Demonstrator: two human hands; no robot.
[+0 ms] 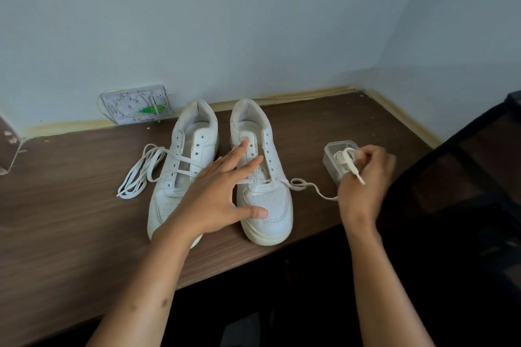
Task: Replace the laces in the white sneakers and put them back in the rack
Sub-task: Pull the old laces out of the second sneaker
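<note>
no readable text from where I'm watching, no brand mark legible on either white sneaker [180, 166], nothing printed on the clear plastic box [332, 156]

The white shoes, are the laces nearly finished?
Not yet. The left sneaker is laced partway, its lace trailing loose. The right sneaker has one row; the right hand holds its lace while the left hand steadies it. Most eyelets remain.

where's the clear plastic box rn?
In the head view, the clear plastic box sits on the wooden table, right of the right sneaker, partly behind the right hand, which grips a lace.
</note>
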